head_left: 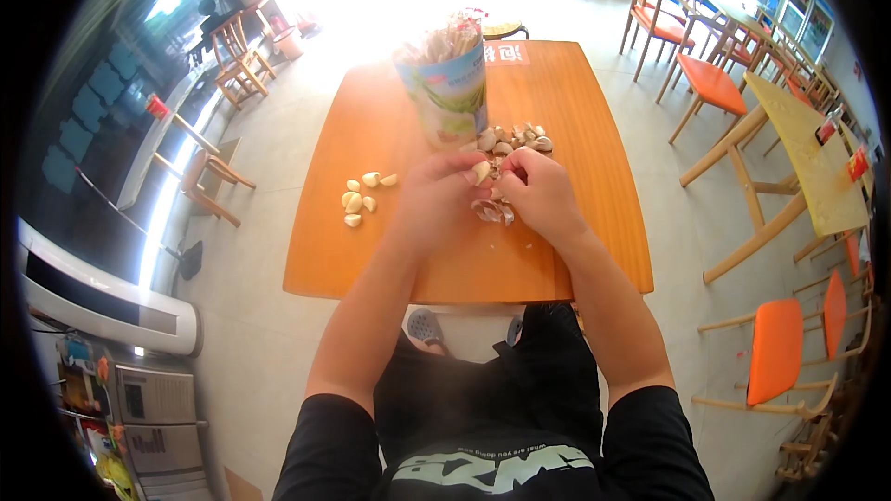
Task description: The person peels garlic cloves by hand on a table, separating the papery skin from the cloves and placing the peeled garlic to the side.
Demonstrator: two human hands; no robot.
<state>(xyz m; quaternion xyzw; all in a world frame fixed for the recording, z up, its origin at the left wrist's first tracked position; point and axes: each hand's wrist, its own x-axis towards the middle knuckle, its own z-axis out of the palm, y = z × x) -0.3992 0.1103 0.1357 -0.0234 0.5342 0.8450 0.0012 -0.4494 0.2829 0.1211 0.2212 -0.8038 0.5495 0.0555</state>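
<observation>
Both hands met over the tabletop (pixel 557 250): the left hand (pixel 436 190) and right hand (pixel 538 187) pinched one garlic clove (pixel 481 171) between them. Its slick skin could have let it slip onto the peelings (pixel 492 212).

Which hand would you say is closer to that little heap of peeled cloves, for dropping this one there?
Probably the left hand: the peeled cloves lie on its side of the table. Both hands grip the garlic clove; the right hand would have to cross over.

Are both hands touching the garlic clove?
Touching. The head view shows the left hand and right hand pinching the garlic clove between their fingertips.
</observation>
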